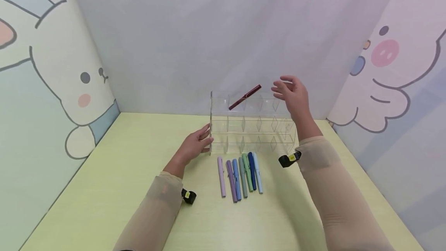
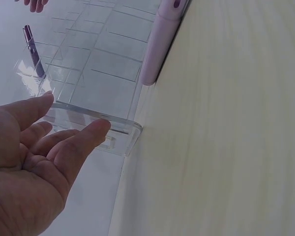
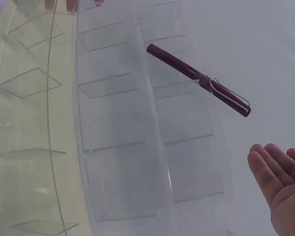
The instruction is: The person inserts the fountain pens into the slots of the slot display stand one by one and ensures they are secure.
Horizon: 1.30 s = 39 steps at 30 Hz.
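A clear acrylic tiered pen rack (image 1: 218,127) stands near the back wall. My left hand (image 1: 193,145) holds its left end panel (image 2: 96,114), thumb and fingers spread across the panel's edges. A dark red pen (image 1: 245,97) with a metal clip lies at a slant across the rack's top tier; its body (image 3: 200,79) shows beside the dividers in the right wrist view. My right hand (image 1: 293,95) hovers to the right of the pen, apart from it, fingers loosely extended and holding nothing. Its palm (image 3: 287,191) faces the camera in the right wrist view.
In front of the rack several capped pens lie side by side on the pale yellow table (image 1: 146,138), among them a lilac pen (image 1: 221,177), a green pen (image 1: 247,173) and a light blue pen (image 1: 258,173). Cartoon-printed walls (image 1: 167,42) enclose the back and sides.
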Each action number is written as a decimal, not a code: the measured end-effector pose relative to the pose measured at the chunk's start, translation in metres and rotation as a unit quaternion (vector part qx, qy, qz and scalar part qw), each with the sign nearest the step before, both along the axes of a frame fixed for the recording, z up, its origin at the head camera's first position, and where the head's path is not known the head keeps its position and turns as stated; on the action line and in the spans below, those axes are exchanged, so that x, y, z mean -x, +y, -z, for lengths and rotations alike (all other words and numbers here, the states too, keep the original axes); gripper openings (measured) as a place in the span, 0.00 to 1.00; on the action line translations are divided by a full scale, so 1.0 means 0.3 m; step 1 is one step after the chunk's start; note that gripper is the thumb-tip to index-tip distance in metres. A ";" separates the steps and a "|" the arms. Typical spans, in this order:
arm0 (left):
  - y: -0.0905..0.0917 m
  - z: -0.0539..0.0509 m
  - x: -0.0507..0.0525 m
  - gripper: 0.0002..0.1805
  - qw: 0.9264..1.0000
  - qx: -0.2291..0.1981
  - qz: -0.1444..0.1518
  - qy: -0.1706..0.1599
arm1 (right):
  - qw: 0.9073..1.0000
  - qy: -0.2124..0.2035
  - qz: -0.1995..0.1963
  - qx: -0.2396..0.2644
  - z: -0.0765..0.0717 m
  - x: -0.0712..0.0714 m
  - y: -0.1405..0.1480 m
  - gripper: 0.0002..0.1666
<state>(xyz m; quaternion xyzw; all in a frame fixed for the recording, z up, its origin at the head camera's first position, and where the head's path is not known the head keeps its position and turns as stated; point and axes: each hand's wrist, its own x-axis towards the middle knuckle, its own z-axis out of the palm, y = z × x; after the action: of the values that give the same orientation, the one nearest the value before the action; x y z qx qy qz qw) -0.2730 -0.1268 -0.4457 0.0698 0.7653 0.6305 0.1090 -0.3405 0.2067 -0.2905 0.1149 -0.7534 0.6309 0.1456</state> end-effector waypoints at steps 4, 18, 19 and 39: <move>-0.005 0.002 0.001 0.34 1.000 0.004 -0.002 -0.002 | 1.000 -0.001 0.002 -0.004 0.032 -0.043 0.030 0.28; -0.014 0.006 0.006 0.34 1.000 0.002 -0.005 0.000 | 0.999 -0.037 -0.029 0.011 0.199 -0.165 0.099 0.26; -0.013 0.004 0.005 0.35 1.000 0.004 -0.003 0.000 | 0.999 -0.042 -0.031 0.000 0.209 -0.170 0.105 0.27; -0.027 -0.013 0.003 0.35 1.000 0.000 -0.008 -0.011 | 0.955 -0.215 -0.154 -0.137 0.326 -0.213 0.107 0.29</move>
<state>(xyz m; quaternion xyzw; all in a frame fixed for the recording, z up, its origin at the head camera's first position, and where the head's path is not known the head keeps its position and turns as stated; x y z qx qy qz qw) -0.2738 -0.1349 -0.4419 0.0564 0.7648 0.6319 0.1123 -0.2766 0.2388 -0.3884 0.1101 -0.8192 0.5462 -0.1357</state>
